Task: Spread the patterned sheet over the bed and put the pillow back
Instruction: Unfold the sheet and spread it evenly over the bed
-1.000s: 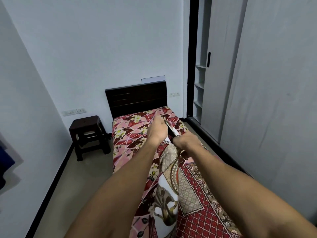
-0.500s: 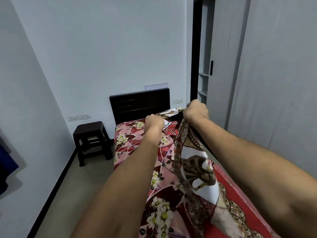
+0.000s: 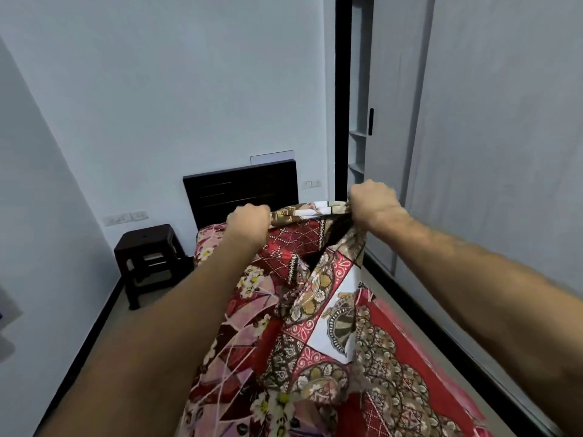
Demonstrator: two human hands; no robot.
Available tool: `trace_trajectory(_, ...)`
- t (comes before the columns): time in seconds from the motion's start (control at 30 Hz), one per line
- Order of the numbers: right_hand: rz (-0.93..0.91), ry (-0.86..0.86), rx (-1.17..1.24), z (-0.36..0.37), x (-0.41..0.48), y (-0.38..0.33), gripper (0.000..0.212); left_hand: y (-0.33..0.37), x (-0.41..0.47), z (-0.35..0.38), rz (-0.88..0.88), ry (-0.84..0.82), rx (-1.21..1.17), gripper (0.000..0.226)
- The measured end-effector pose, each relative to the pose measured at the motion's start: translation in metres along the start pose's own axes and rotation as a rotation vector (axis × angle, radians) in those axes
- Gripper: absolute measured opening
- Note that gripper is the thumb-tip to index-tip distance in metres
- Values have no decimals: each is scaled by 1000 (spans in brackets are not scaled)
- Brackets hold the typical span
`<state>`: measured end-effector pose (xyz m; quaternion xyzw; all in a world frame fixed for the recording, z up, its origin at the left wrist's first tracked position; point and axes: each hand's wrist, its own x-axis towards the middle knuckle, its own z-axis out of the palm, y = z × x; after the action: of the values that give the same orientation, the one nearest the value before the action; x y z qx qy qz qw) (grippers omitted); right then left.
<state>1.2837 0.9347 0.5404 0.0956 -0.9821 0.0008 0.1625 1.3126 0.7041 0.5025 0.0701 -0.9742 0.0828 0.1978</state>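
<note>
A red, brown and white patterned sheet (image 3: 334,313) hangs bunched above the bed, held up by one edge. My left hand (image 3: 249,220) grips that edge on the left, fingers curled round the cloth. My right hand (image 3: 373,203) grips the same edge further right and slightly higher. The stretch of cloth between my hands is pulled fairly taut. Below lies the bed (image 3: 220,339), covered in a pink floral cloth, with a dark headboard (image 3: 239,190) at the far end. No pillow is in view.
A dark stool (image 3: 148,257) stands left of the bed by the wall. A grey sliding wardrobe (image 3: 492,127) runs along the right side, with open shelves (image 3: 358,146) near the corner. Narrow strips of floor (image 3: 135,335) lie on both sides of the bed.
Both hands have lifted the sheet's edge and moved apart, the right hand going up and to the right. The cloth has opened out between them.
</note>
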Motion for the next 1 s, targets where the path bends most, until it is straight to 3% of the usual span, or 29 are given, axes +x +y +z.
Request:
trace_trajectory(0.07,73,35,120,1,8,1,29,-1,-7,19,-160,-23,-53,27)
trace_trajectory(0.23,422,-104,875,31,39,24,14,-2,-24,65,-559,-261,-567,33)
trace_trajectory(0.37,392,-135,1052,73,36,34,22,16,-17,61,-708,-112,-728,31)
trace_trajectory(0.43,293,-178,942,77,32,38,11,19,-9,58,-678,-68,-681,30)
trace_trajectory(0.5,164,-380,730,77,27,41,57,21,-6,58,-583,-73,-561,37)
trace_trajectory(0.53,115,-462,601,77,23,40,58,21,-4,62,-515,-83,-493,40)
trace_trajectory(0.6,8,-526,306,89,18,38,25,24,-2,71,-346,-119,-359,34)
trace_trajectory(0.67,-31,-532,99,108,14,39,9,21,-4,84,-150,-205,-234,34)
trace_trajectory(0.77,31,-546,-2,139,7,50,32,3,-9,104,74,-528,-39,58)
trace_trajectory(0.83,94,-492,-58,161,7,60,37,-14,-14,113,96,-617,150,54)
trace_trajectory(0.9,107,-424,-115,175,16,61,38,-29,-14,117,28,-534,250,35)
trace_trajectory(1.0,124,-350,-93,165,41,49,40,-45,3,104,-204,-403,214,26)
